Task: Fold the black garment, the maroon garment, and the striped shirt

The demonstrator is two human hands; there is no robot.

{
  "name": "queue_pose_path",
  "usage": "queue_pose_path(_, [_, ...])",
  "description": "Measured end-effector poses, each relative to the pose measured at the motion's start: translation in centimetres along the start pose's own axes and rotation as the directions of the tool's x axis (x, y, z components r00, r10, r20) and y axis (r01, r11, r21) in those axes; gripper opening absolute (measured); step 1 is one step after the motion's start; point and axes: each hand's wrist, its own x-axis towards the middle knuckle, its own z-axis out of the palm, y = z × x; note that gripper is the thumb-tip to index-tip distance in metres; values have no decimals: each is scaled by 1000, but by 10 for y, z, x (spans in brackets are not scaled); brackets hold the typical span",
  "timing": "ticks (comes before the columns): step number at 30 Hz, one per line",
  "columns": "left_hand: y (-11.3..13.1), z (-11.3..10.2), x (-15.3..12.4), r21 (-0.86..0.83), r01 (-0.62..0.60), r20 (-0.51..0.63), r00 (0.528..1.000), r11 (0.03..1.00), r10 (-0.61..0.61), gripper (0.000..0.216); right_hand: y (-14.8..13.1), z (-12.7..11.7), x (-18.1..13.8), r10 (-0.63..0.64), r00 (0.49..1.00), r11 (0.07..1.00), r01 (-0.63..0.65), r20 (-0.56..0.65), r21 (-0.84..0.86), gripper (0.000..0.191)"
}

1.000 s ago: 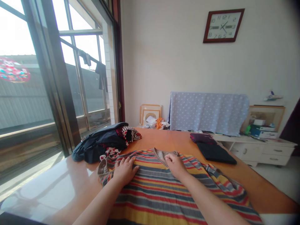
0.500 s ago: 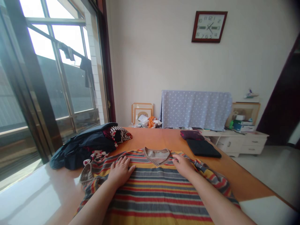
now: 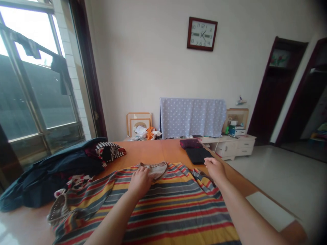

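Observation:
A striped sweater (image 3: 163, 207) in red, yellow, grey and blue lies spread on an orange table (image 3: 153, 151), its grey V-collar (image 3: 155, 168) pointing away from me. My left hand (image 3: 140, 180) lies flat on the sweater just left of the collar, fingers together and stretched out. My right hand (image 3: 214, 169) hovers over the sweater's right shoulder at the table edge, fingers loosely curled, nothing visible in them.
A heap of dark clothes (image 3: 56, 170) with a striped piece (image 3: 109, 151) lies at the left. Folded black (image 3: 198, 156) and maroon (image 3: 190, 144) garments sit far right on the table. Beyond stand a low white cabinet (image 3: 231, 146), a dotted cloth (image 3: 191, 117) and doorways.
The view has swung right. My right hand slid from beside the collar out to the sweater's right shoulder. My left hand moved in toward the collar.

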Motion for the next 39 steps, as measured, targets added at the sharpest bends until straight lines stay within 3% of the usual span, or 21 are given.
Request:
queue_pose_path(3, [34, 16, 19, -54, -77, 15, 997, 996, 78, 38, 8, -7, 1, 4, 1000, 1000, -3, 24, -31, 36])
queue_pose_path(6, [64, 33, 33, -103, -114, 70, 990, 988, 122, 39, 10, -6, -1, -10, 983, 992, 33, 181, -123, 34])
queue_pose_path(8, [80, 44, 39, -127, -118, 104, 986, 985, 131, 43, 11, -3, -5, -32, 962, 972, 93, 273, -215, 35])
queue_pose_path(11, [93, 62, 41, -124, -99, 162, 980, 987, 119, 52, 12, -1, -8, -58, 948, 926, 168, 314, -338, 27])
queue_pose_path(14, [95, 74, 41, -76, -76, 219, 971, 994, 91, 64, 15, -7, -2, 2, 965, 913, 105, 262, -394, 21])
queue_pose_path(20, [95, 80, 42, 20, -53, 237, 970, 998, 47, 73, 32, -44, 32, 132, 990, 899, -144, -58, -414, 25])
queue_pose_path(24, [96, 81, 42, 43, -54, 238, 970, 998, 42, 74, 46, -62, 37, 163, 980, 889, -197, -115, -413, 26])
queue_pose_path(33, [97, 82, 42, 55, -61, 228, 972, 997, 47, 74, 57, -83, 11, 191, 981, 917, -186, -20, -353, 28])
queue_pose_path(36, [97, 82, 43, 51, -59, 230, 972, 997, 46, 74, 56, -84, -5, 221, 970, 937, -183, 98, -299, 33])
queue_pose_path(39, [98, 80, 43, 42, -56, 234, 971, 998, 45, 75, 53, -81, -25, 232, 939, 969, -202, 253, -142, 37])
